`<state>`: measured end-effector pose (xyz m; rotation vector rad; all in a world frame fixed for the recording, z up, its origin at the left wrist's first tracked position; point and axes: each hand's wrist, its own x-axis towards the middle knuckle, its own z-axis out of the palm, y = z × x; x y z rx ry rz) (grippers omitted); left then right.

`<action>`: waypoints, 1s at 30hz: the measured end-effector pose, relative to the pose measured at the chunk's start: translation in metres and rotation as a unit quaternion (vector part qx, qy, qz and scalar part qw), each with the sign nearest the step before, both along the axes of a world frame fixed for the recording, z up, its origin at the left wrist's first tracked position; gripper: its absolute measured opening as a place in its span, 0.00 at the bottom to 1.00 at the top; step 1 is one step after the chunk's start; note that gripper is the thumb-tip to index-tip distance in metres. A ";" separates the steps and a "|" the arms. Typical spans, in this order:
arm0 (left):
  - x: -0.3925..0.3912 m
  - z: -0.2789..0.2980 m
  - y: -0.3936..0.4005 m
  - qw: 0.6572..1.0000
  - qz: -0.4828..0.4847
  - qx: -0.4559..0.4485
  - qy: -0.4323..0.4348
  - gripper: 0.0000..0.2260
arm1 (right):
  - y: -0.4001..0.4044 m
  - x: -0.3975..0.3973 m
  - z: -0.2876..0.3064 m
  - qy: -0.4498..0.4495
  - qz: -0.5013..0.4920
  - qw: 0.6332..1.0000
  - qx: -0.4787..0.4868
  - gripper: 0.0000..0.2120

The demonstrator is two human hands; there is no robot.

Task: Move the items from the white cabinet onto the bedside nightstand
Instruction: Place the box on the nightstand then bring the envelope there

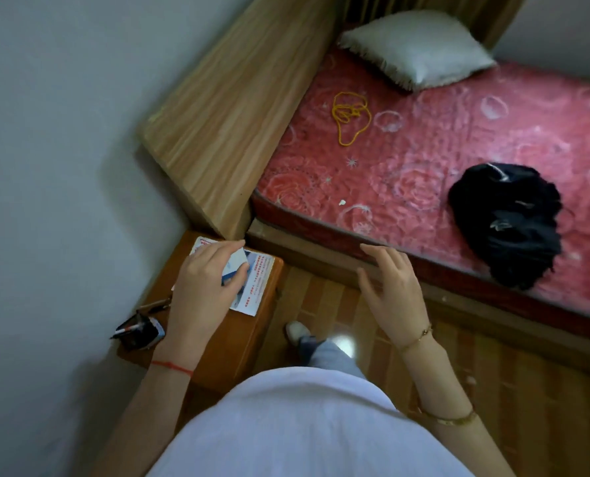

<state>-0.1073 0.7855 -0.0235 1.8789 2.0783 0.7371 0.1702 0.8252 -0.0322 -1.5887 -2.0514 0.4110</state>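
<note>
Head view, looking down at both hands. Left hand (pixel 204 284) is over the nightstand (pixel 233 342); its fingers (pixel 230 247) and thumb are curled round a small white and blue box (pixel 236 265), pinching it from both sides. Box sits just above a printed leaflet (pixel 257 287), which lies flat on the tabletop under the fingers; whether the box touches the leaflet cannot be told. Leaflet is white with red and blue print, text too blurred to read. A red string is tied round the left wrist.

Behind the left wrist, toward the wall, a dark pen holder (pixel 140 333) with a pen stands at the tabletop's near corner. Just beyond it lie some dark thin objects, too blurred to identify.

Right hand (pixel 391 290) hangs in the air over the wooden floor (pixel 321 294), beside the bed frame, fingers straight and spread, holding nothing. Its fingertips (pixel 369 249) appear near the mattress edge; contact cannot be judged. Thin gold bracelet on the right wrist, a wider gold bangle further up the forearm.

Beyond the right fingers: red patterned mattress (pixel 424 160) with a white pillow (pixel 417 49) near the wooden headboard (pixel 231 108), a yellow cord (pixel 350 113) lying loose, and a black bundle of cloth (pixel 507 222) near the mattress edge.
</note>
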 end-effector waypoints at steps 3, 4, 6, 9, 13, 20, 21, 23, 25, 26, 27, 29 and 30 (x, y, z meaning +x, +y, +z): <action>0.008 0.005 -0.014 0.997 -0.072 0.004 0.003 0.18 | -0.057 0.014 -0.001 0.007 -0.073 0.997 -0.003 0.16; 0.011 0.005 -0.019 0.995 -0.099 0.007 0.005 0.18 | -0.076 0.018 -0.002 0.008 -0.098 0.995 -0.006 0.16; 0.017 0.006 -0.027 0.989 -0.150 0.006 0.004 0.18 | -0.114 0.025 -0.001 0.010 -0.150 0.989 -0.010 0.17; 0.034 0.009 -0.039 0.975 -0.223 0.004 0.002 0.18 | -0.167 0.033 0.002 0.017 -0.227 0.974 -0.010 0.17; 0.069 0.019 -0.057 0.946 -0.322 0.018 -0.011 0.16 | -0.234 0.046 0.008 0.011 -0.314 0.950 -0.003 0.16; 0.138 0.022 -0.101 0.882 -0.470 0.034 -0.010 0.15 | -0.349 0.064 0.007 0.017 -0.458 0.889 0.015 0.16; 0.148 0.022 -0.110 0.873 -0.486 0.033 -0.010 0.15 | -0.366 0.066 0.006 0.016 -0.475 0.880 0.015 0.15; 0.169 0.023 -0.132 0.856 -0.516 0.034 -0.012 0.15 | -0.401 0.070 0.004 0.013 -0.510 0.860 0.007 0.16; 0.191 0.024 -0.159 0.838 -0.545 0.031 -0.017 0.15 | -0.440 0.074 0.005 0.011 -0.541 0.841 -0.004 0.16; 0.203 0.025 -0.174 0.827 -0.561 0.030 -0.019 0.15 | -0.460 0.076 0.006 0.009 -0.554 0.833 -0.009 0.16; 0.215 0.025 -0.190 0.815 -0.578 0.028 -0.023 0.15 | -0.481 0.078 0.008 0.008 -0.566 0.824 -0.015 0.16; 0.239 0.025 -0.227 0.788 -0.615 0.025 -0.028 0.15 | -0.528 0.081 0.013 0.005 -0.596 0.802 -0.031 0.17; 0.251 0.026 -0.246 0.775 -0.631 0.023 -0.027 0.15 | -0.552 0.083 0.016 0.002 -0.613 0.789 -0.038 0.17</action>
